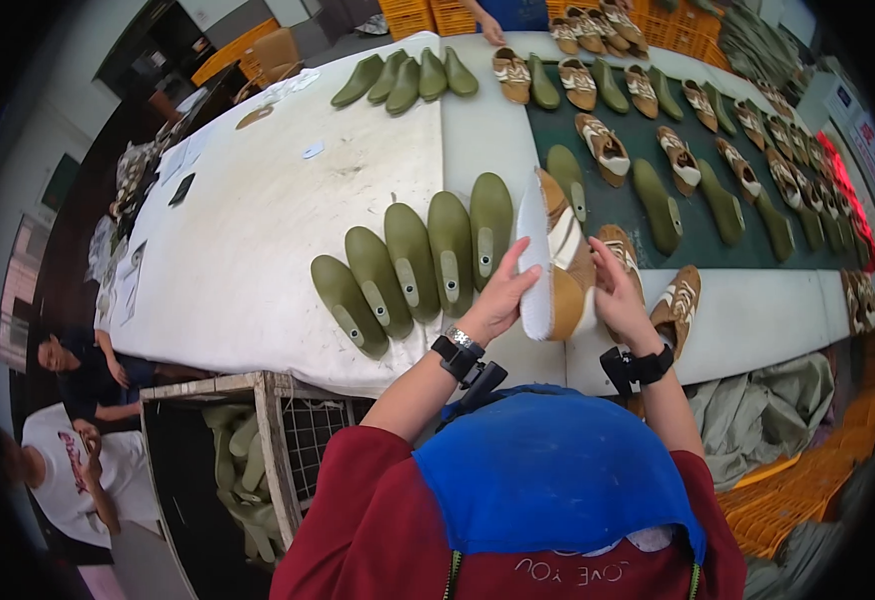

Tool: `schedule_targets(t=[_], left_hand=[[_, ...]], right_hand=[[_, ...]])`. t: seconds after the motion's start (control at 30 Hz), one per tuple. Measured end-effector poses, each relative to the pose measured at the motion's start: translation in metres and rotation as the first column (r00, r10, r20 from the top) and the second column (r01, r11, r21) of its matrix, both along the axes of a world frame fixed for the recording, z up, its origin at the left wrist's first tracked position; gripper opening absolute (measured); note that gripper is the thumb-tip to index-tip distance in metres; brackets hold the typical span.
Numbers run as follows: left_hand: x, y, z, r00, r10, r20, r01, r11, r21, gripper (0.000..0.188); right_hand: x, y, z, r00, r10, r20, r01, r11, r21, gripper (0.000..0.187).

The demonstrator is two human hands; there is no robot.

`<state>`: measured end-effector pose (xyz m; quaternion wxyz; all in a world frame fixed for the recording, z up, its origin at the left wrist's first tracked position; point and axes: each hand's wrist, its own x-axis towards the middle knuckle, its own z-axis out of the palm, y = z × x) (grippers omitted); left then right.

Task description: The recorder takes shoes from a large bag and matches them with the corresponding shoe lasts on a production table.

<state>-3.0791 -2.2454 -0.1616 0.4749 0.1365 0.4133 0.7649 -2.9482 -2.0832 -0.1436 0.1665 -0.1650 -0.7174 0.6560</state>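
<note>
My left hand (499,292) grips a brown sneaker (566,262) with white stripes, held tilted above the table's near edge. A white sole-shaped face (534,255) runs along its left side, under my left thumb; whether it is a separate piece I cannot tell. At the sneaker's right side is my right hand (620,298), its fingers stretched out and apart near the shoe's edge. Several green shoe lasts (408,262) lie in a row left of my hands. Another brown sneaker (680,305) lies to the right, and one more (618,245) is partly behind my right hand.
A dark green mat (623,135) bears rows of sneakers and lasts. More lasts (405,83) lie at the table's far side, near a co-worker's hand (494,32). A wooden-framed bin (268,450) of lasts stands below left; two people sit farther left. Orange crates (793,500) are lower right.
</note>
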Motion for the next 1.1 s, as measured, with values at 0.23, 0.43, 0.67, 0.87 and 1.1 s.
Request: schedule_targets(t=[0.23,0.43,0.67,0.87,1.1], left_hand=[[0.011,-0.019,0.017,0.973,-0.175,-0.15,0.149,0.975,-0.166,0.07],[0.031,-0.057,0.028,0.813,0.091,-0.576,-0.27,0.934,-0.233,0.095],[0.065,-0.11,0.02,-0.005,0.226,-0.974,-0.897,0.43,0.104,0.037],[0.084,-0.149,0.003,0.22,0.242,-0.945,-0.926,0.357,-0.124,0.015],[0.098,-0.167,0.003,0.129,0.372,-0.919,-0.96,0.279,-0.022,0.013]], right_hand=[[-0.028,-0.017,0.001,0.981,0.073,-0.182,0.086,0.674,0.734,0.056],[-0.05,-0.074,0.03,0.972,0.224,-0.072,-0.077,0.591,0.803,0.052],[-0.067,-0.125,0.03,0.839,0.533,0.107,-0.41,0.49,0.769,0.051],[-0.069,-0.154,0.035,0.611,0.749,0.256,-0.734,0.415,0.538,0.051],[-0.067,-0.176,0.029,0.6,0.795,0.086,-0.656,0.427,0.623,0.038]])
